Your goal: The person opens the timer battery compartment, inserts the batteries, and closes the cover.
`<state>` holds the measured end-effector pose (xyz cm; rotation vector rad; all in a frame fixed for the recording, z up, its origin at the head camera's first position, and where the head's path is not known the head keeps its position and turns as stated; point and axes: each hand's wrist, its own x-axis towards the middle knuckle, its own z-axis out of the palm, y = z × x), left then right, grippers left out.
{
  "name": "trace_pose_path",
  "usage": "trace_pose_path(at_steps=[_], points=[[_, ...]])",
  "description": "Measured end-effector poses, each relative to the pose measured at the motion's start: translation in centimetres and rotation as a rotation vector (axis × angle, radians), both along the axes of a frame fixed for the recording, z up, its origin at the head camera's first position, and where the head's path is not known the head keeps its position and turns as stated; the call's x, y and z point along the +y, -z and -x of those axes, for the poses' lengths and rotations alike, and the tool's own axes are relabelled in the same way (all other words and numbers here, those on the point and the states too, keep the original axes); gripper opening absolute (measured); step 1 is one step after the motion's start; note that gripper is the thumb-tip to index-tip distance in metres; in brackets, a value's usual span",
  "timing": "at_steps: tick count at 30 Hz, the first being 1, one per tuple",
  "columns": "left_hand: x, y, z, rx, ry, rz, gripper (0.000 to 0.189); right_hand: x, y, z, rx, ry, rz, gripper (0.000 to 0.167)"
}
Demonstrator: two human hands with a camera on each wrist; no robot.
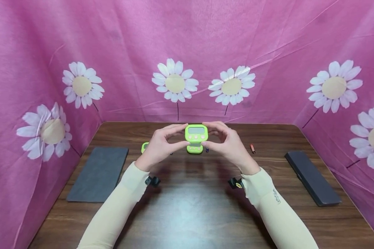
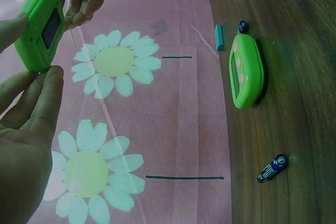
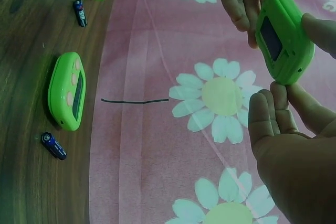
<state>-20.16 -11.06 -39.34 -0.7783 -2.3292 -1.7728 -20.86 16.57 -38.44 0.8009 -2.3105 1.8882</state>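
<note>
A lime-green digital timer [image 1: 196, 133] with a grey display and three pale buttons is held upright above the table. My left hand [image 1: 156, 143] pinches its left side between thumb and fingers. The right hand [image 1: 232, 145] grips the opposite side the same way. In the left wrist view the held timer [image 2: 39, 30] shows its dark panel side. Below it on the table stands a second green timer [image 1: 194, 149], seen whole in the right wrist view [image 3: 67, 92]. A third green timer [image 1: 144, 147] is partly hidden behind the left hand.
Blue batteries [image 3: 53, 146] [image 3: 80, 13] lie near the standing timers. A red battery [image 1: 252, 148] lies to the right. At left is a dark grey mat [image 1: 98, 174], at right a long dark case [image 1: 311, 178]. Pink flowered cloth [image 1: 199, 41] surrounds the wooden table.
</note>
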Motion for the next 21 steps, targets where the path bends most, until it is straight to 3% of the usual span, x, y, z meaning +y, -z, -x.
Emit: trace_pose_path(at_steps=[14,21], points=[[0.3,0.29,0.17,0.045,-0.022,0.037,0.058,0.29,-0.08,-0.13,-0.059,0.018,-0.016,0.057],[0.85,0.83,0.0,0.155,-0.094,-0.007,0.05,0.36,0.02,-0.23,-0.027,0.076,-0.079,0.046]])
